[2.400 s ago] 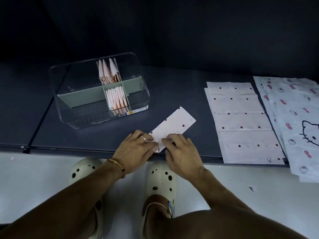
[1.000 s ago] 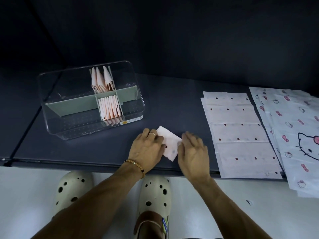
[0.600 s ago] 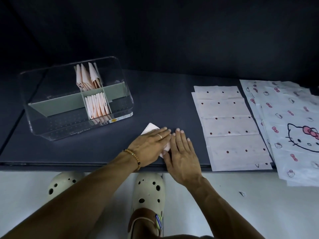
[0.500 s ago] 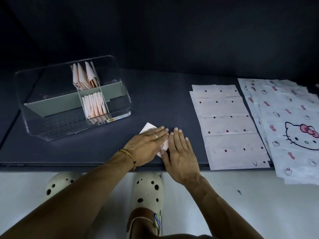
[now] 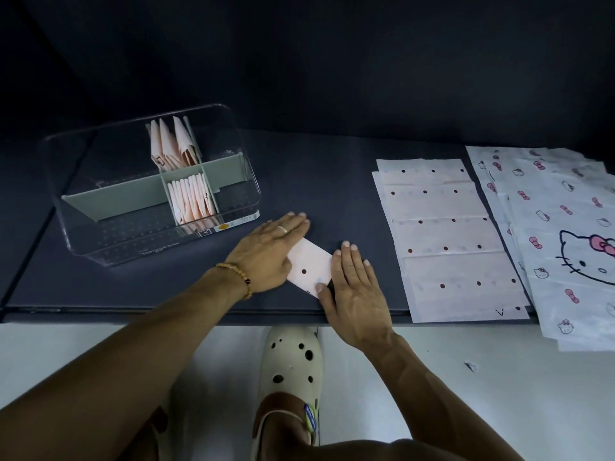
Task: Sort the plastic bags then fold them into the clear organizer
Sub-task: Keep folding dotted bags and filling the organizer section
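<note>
Now two hands [image 5: 266, 254] — one bag [image 5: 311, 266].

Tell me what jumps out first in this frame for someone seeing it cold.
Both hands, left hand and right hand, lie flat on a small folded dotted bag near the dark table's front edge. Behind on the left stands the clear organizer, folded bags upright in two compartments. On the right lie flat dotted bags and Hello Kitty bags.

One organizer [image 5: 100, 241], two hands, one folded bag [image 5: 311, 266], one shoe [image 5: 289, 367].
</note>
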`<state>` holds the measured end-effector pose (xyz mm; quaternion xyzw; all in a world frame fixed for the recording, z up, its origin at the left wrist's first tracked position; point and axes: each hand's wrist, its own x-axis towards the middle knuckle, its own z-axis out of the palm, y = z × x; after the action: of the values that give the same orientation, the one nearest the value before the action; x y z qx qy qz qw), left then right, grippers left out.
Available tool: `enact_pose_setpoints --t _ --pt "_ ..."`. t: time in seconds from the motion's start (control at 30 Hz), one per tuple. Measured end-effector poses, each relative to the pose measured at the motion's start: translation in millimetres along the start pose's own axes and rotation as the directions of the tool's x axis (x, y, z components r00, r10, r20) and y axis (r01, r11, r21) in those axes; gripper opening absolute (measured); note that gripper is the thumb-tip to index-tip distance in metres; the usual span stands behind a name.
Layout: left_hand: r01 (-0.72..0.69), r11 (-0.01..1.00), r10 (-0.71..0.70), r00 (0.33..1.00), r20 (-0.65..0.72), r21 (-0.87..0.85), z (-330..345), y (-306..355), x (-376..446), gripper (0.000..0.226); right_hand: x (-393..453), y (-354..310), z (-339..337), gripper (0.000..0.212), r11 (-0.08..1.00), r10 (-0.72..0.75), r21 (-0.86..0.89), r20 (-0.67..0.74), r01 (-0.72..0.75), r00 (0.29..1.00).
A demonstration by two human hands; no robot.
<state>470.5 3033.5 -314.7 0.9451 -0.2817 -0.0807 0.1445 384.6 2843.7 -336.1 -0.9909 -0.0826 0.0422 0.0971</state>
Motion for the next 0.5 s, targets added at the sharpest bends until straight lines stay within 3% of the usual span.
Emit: enact_pose_setpoints --t 0.17,0.23,0.37,0.43,0.5 --pt "-0.025 0.988 0.038 0.996 -0.078 0.149 -0.9 23.2 21.7 0.029 -0.3 2.2 1.0 0.068 1.0 -0.009 0.011 0.014 0.008 1.0" --pt "0.003 0.993 0.006 0.997 -0.073 0.121 -4.4 26.9 25.1 0.016 -0.2 4.0 1.1 0.067 1.0 -0.014 0.025 0.012 0.013 1.0" --pt "0.171 0.966 -0.176 0.984 -0.01 -0.196 -13.6 21.5 14.1 0.002 6.2 4.6 -7.9 0.069 0.985 0.038 0.167 0.045 -0.045 0.998" --pt "0.242 0.834 -0.275 0.961 0.006 -0.495 -23.3 13.6 5.3 0.006 15.0 -2.9 -21.5 0.067 0.946 0.129 0.297 0.013 -0.127 0.992" --pt "0.24 0.611 -0.364 0.931 0.001 -0.755 -37.9 5.3 -2.3 0.012 26.0 -16.4 -40.7 0.056 0.848 0.216 0.499 -0.018 -0.178 0.976"
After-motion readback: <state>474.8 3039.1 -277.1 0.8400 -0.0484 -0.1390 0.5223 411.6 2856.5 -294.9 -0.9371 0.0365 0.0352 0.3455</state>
